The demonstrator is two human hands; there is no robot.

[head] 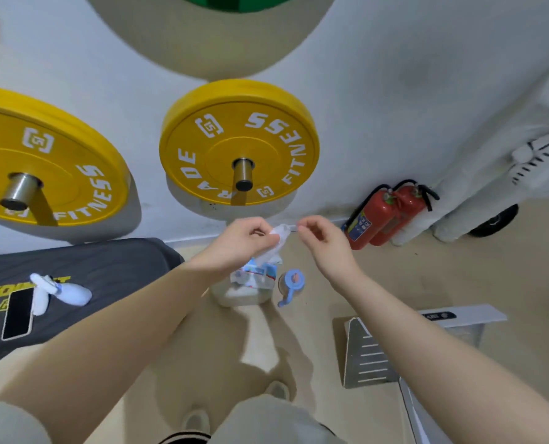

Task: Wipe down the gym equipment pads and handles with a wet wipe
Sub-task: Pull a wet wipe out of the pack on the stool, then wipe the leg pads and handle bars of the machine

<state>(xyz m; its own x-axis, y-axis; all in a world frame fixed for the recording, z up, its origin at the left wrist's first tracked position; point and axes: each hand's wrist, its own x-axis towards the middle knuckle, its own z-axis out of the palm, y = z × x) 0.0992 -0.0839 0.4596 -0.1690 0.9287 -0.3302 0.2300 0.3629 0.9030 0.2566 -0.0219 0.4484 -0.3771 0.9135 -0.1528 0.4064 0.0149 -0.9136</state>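
Nearest to me are the person's two bare forearms, reaching out over the pale floor (395,277). The left hand (244,241) has its grip closed on a crumpled white wet wipe (278,240), pinching it between thumb and fingers. The right hand (321,235) has its grip narrowed to a pinch at the wipe's upper corner, and it looks to be touching the edge, though blur makes that hard to confirm.

I'd judge the step to be pulling the wipe open before any wiping. To do that well, each hand should keep a corner and draw apart gently, so the damp sheet spreads flat rather than tearing or staying in a rope. A flat sheet folded once over the fingers would cover a pad far better.

The wipe itself is thin, limp and bunched, hanging down from the left hand towards a soft white and blue wipes packet (254,277), which rests on a pale rounded object on the floor below. Just beside that stands a small jar with a blue lid (290,283).

To the left lies a dark padded worktop (106,270) carrying a black phone (17,314) and a white spray bottle (65,291). Against the wall beyond hang two yellow rubber weight plates (238,142), and two red fire extinguishers (385,216) stand to the right.
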